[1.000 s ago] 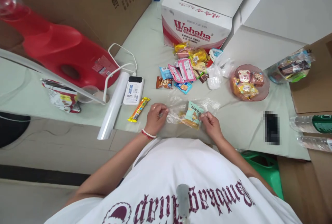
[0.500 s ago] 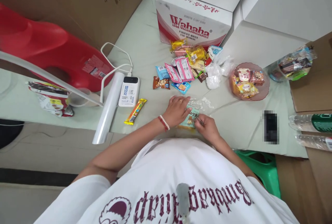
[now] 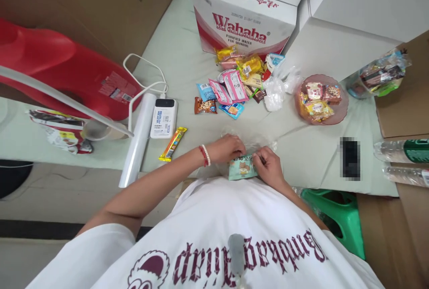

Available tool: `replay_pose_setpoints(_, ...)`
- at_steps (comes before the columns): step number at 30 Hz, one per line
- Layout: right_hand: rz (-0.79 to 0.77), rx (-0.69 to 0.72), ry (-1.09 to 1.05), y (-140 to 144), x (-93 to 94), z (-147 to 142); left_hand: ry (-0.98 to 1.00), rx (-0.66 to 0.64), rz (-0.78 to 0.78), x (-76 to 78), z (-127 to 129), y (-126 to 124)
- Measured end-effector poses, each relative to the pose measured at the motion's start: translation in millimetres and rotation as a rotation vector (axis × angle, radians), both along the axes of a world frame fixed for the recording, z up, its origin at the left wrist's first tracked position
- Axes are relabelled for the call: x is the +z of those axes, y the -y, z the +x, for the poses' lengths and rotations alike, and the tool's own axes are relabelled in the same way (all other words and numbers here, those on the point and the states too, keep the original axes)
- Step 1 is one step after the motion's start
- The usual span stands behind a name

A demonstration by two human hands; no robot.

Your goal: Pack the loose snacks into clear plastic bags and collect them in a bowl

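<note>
A mint-green snack packet (image 3: 241, 167) with a cartoon animal on it stands tilted at the table's front edge, close to my white shirt. My left hand (image 3: 230, 147), with a beaded bracelet at the wrist, is closed at the packet's top left edge. The fingers of my right hand (image 3: 271, 164) grip its right side; a small dark thing shows between them, too unclear to name. Thin clear plastic (image 3: 258, 139) lies crumpled around and behind the packet. Farther off is a pile of wrapped snacks (image 3: 234, 85).
Left are a yellow snack bar (image 3: 173, 144), a power bank (image 3: 163, 119) with a white cable, a film roll (image 3: 139, 141) and a red jug (image 3: 67, 74). Right are a pink bowl (image 3: 342, 110) of snacks and bottles (image 3: 389, 151). A Wahaha carton (image 3: 241, 25) stands behind; a green stool (image 3: 348, 222) is below.
The packet has gone from lying flat to tilted up nearer my body. My left hand has moved from resting flat over it to a closed grip at its top. The view has shifted slightly.
</note>
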State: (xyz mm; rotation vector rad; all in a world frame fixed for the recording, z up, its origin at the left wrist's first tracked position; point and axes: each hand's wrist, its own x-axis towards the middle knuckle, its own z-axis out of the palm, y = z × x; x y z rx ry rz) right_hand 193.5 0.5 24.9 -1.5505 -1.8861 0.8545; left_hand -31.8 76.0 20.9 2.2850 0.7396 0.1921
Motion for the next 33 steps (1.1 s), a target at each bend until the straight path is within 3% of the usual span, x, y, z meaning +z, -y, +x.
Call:
replay_pose_setpoints(3,-0.071,-0.065,0.138,-0.5,-15.8,1.3,-0.005,0.09,0.03,-4.6,0.2,10.0)
replay_pose_setpoints(5,-0.083,-0.063,0.203,0.5,-23.3,1.3,0.054,0.244,0.099,0.0,-6.5,20.8)
replay_pose_setpoints(7,-0.084,-0.059,0.245,2.3,-27.9,-0.6,0.119,0.3,0.176,8.9,-14.2,33.7)
replay_pose_setpoints(10,-0.092,-0.059,0.281,4.9,-29.8,-3.9,0.151,0.166,0.263,17.3,-18.1,50.0)
replay_pose_setpoints(13,-0.131,-0.052,0.305,4.2,-21.6,2.6,0.096,0.116,0.304,9.9,-12.9,54.7)
replay_pose_setpoints(17,-0.254,0.071,0.287,-15.2,8.6,29.2,0.024,0.122,0.356,-6.8,-6.8,48.9)
replay_pose_setpoints(20,-0.04,0.1,0.355,-47.6,24.2,37.4,0.016,0.092,0.399,-10.2,-5.1,47.7)
replay_pose_setpoints(22,0.04,0.164,0.452,-72.1,22.3,29.8,0.012,0.088,0.41,-9.4,-4.6,49.1)
replay_pose_setpoints(26,-0.08,0.443,0.556,-105.9,9.0,2.9,0.036,0.105,0.386,-9.0,-5.8,52.7)
replay_pose_setpoints(30,-0.098,0.528,0.462,-98.3,21.8,-8.0,0.104,0.158,0.308,-14.3,-7.4,59.0)
replay_pose_setpoints(33,-0.053,0.651,0.32,-67.7,36.0,-7.8,0.208,0.408,0.24,-22.4,-7.9,66.7)
